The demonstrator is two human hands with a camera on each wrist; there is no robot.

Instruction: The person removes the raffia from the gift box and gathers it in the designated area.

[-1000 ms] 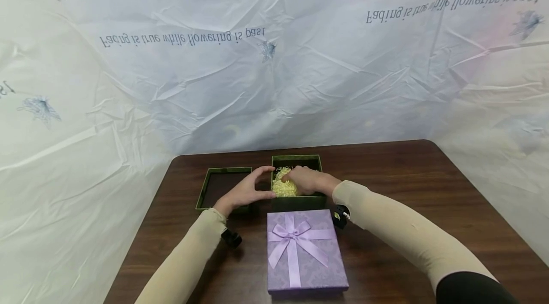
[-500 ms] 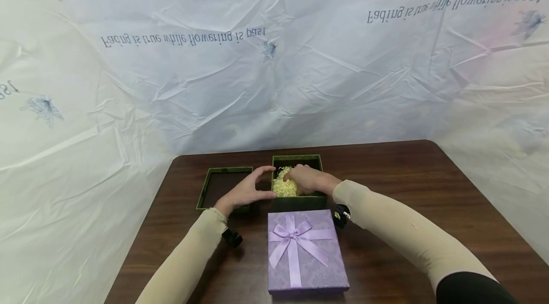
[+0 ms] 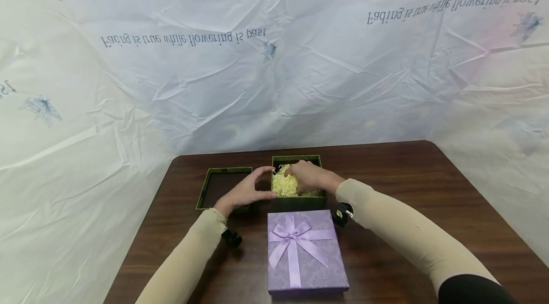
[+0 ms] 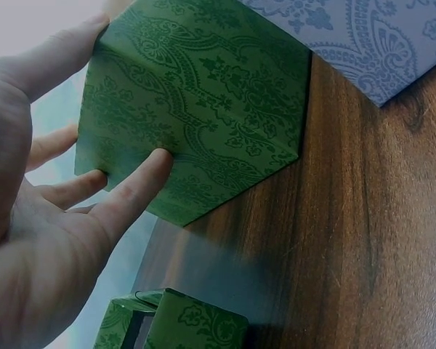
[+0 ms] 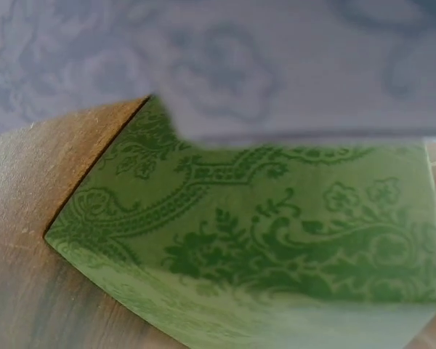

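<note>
An uncovered green patterned box [image 3: 298, 204] stands near the far edge of the table, with pale yellow shredded paper [image 3: 284, 186] heaped in its left part. My right hand [image 3: 308, 176] reaches into it from the right, thumb and fingers bent down at the shreds; its fingertips are hidden. On the box's left side rests my left hand [image 3: 244, 193], thumb at the near corner and fingers spread. In the left wrist view, the fingertips [image 4: 160, 158] touch the green box wall [image 4: 211, 102]. The right wrist view shows only the outside of the green box [image 5: 276, 225], not the hand.
Left of the box lies a green-rimmed lid [image 3: 205, 189], inside up. A closed purple gift box [image 3: 315, 266] with a ribbon bow sits in front, between the forearms. All rest on a dark wooden table [image 3: 407, 185]. A pale printed sheet [image 3: 326, 80] hangs behind.
My right hand has risen slightly in the box, and the yellow shreds beneath its thumb have shifted upward. The left hand, lid and purple box stay where they were.
</note>
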